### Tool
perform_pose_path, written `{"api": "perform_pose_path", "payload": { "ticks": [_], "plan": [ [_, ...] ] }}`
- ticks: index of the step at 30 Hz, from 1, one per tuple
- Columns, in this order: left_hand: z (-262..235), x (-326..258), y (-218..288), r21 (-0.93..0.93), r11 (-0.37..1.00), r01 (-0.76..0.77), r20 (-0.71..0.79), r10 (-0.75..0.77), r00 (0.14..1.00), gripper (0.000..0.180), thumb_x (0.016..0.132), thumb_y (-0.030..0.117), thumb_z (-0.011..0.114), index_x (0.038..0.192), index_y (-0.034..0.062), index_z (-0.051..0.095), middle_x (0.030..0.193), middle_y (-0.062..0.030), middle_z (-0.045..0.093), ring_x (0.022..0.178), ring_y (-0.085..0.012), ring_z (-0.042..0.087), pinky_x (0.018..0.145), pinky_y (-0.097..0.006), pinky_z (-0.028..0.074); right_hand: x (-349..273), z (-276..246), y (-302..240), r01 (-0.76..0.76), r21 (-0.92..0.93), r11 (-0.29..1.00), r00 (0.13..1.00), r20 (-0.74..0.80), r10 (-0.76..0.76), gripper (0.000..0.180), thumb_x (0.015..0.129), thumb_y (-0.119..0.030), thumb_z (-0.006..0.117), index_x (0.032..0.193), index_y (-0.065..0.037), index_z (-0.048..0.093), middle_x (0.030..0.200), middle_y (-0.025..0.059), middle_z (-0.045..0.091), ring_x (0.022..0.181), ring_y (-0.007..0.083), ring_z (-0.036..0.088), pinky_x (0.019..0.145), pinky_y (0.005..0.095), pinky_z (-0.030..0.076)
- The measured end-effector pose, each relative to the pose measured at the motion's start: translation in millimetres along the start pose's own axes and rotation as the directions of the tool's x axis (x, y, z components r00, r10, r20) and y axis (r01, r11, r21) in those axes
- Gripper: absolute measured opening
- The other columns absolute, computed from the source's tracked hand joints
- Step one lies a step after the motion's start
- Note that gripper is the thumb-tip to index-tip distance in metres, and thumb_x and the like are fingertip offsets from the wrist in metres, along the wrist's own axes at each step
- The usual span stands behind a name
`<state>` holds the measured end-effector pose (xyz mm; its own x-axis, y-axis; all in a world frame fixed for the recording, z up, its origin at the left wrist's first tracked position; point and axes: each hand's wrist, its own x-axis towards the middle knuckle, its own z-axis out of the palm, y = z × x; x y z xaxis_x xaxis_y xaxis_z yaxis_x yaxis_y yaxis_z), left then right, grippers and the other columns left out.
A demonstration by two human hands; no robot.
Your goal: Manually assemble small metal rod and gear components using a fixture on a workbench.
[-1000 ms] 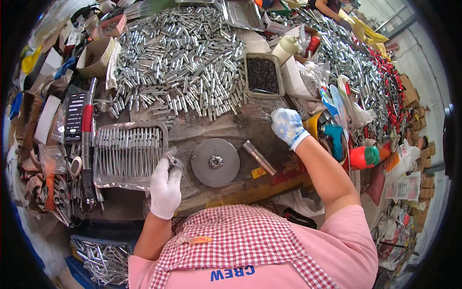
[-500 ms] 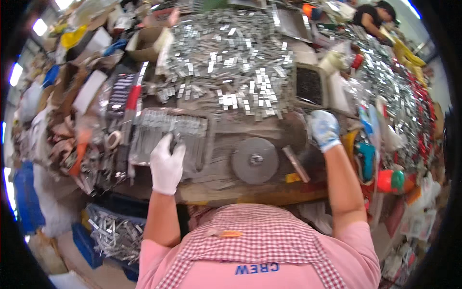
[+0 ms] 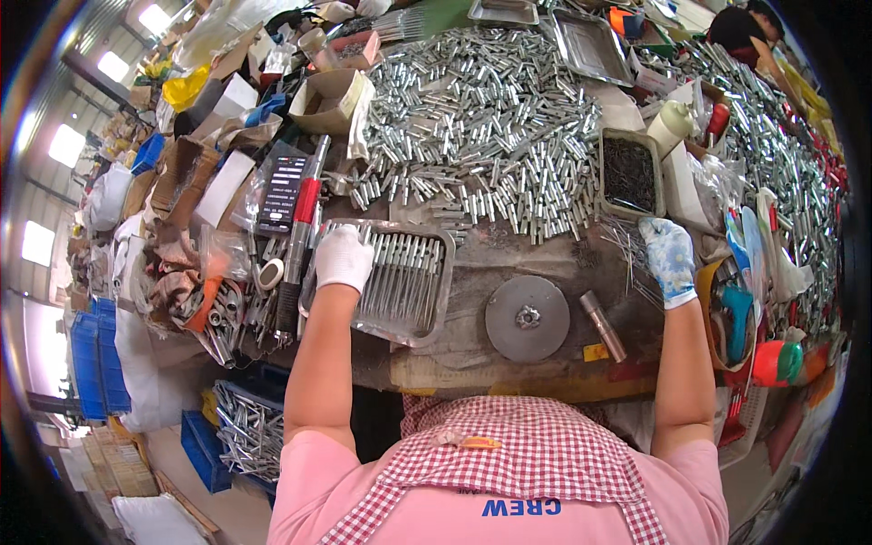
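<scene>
My left hand (image 3: pixel 345 258), in a white glove, is over the far left corner of a metal tray (image 3: pixel 447 272) holding a row of slim metal rods with thicker silver ends (image 3: pixel 413 259). Its fingers are drawn together by the row's left end; whatever they hold is hidden. My right hand (image 3: pixel 669 261) wears a white glove with blue stains. Its fingers are curled together beside loose thin metal wires (image 3: pixel 627 250), near a tray of small dark pieces (image 3: pixel 629 177); I cannot make out anything between them. A round grey metal disc (image 3: pixel 527 318) and a short metal cylinder (image 3: pixel 603 327) lie between the hands.
A wide heap of silver metal tubes (image 3: pixel 481 127) covers the table's far side. A phone (image 3: pixel 283 193), a cardboard box (image 3: pixel 329 100) and rags (image 3: pixel 177 282) crowd the left. At right are a teal-handled tool (image 3: pixel 737 313) and a red-green container (image 3: pixel 777 363). Another person (image 3: pixel 740 34) is far right.
The view has swung, so the table appears further right. My left hand has gone from above the middle of the rod tray to its far left corner. My right hand stays beside the wires.
</scene>
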<state>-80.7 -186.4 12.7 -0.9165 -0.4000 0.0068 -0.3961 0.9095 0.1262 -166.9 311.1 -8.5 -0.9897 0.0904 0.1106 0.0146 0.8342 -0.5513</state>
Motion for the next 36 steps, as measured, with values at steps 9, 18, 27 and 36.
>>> {"api": "perform_pose_path", "payload": {
  "ticks": [9, 18, 27, 36],
  "plan": [
    [-7.5, 6.9, 5.5, -0.062, 0.998, -0.032, -0.081, 0.027, 0.996, 0.034, 0.075, 0.033, 0.071, 0.094, 0.0038, 0.071, 0.096, -0.0212, 0.068, 0.094, -0.0363, 0.067, 0.085, -0.045, 0.053, -11.6, 5.8, 5.7, 0.097, 0.107, 0.99, 0.995, -0.04, -0.094, 0.026, 0.084, -0.018, 0.074, 0.105, -0.002, 0.073, 0.099, 0.0174, 0.072, 0.093, 0.03, 0.07, 0.083, 0.0342, 0.053],
    [21.3, 9.9, -6.1, 0.079, 0.963, -0.259, -0.203, 0.269, 0.941, 0.024, 0.08, 0.029, 0.069, 0.087, 0.0072, 0.075, 0.088, -0.0184, 0.064, 0.087, -0.0352, 0.063, 0.081, -0.046, 0.051, -20.4, 2.9, -3.3, 0.251, 0.034, 0.967, 0.964, -0.105, -0.246, 0.031, 0.08, -0.009, 0.072, 0.111, -0.005, 0.072, 0.1, 0.0155, 0.071, 0.093, 0.0321, 0.068, 0.083, 0.0364, 0.053],
    [8.5, 14.0, -2.5, -0.025, 0.971, -0.238, -0.189, 0.229, 0.955, 0.032, 0.079, 0.031, 0.071, 0.097, 0.0043, 0.073, 0.092, -0.0208, 0.064, 0.09, -0.0369, 0.064, 0.085, -0.045, 0.051, -51.1, -20.0, -28.1, 0.046, 0.61, 0.791, 0.984, -0.164, 0.069, 0.021, 0.092, -0.007, 0.065, 0.112, -0.001, 0.067, 0.101, 0.0062, 0.07, 0.09, 0.0174, 0.068, 0.08, 0.0318, 0.054],
    [7.5, 133.5, 8.1, -0.209, 0.977, 0.046, -0.088, -0.066, 0.994, 0.042, 0.086, 0.034, 0.067, 0.111, 0.0015, 0.059, 0.107, -0.0257, 0.068, 0.105, -0.0406, 0.064, 0.091, -0.048, 0.05, -121.9, -8.8, -78.5, -0.199, 0.979, 0.035, 0.917, 0.199, -0.346, 0.04, 0.091, -0.035, 0.07, 0.097, 0.004, 0.068, 0.102, 0.0174, 0.068, 0.092, 0.0247, 0.067, 0.081, 0.0352, 0.056]
  ]
}}
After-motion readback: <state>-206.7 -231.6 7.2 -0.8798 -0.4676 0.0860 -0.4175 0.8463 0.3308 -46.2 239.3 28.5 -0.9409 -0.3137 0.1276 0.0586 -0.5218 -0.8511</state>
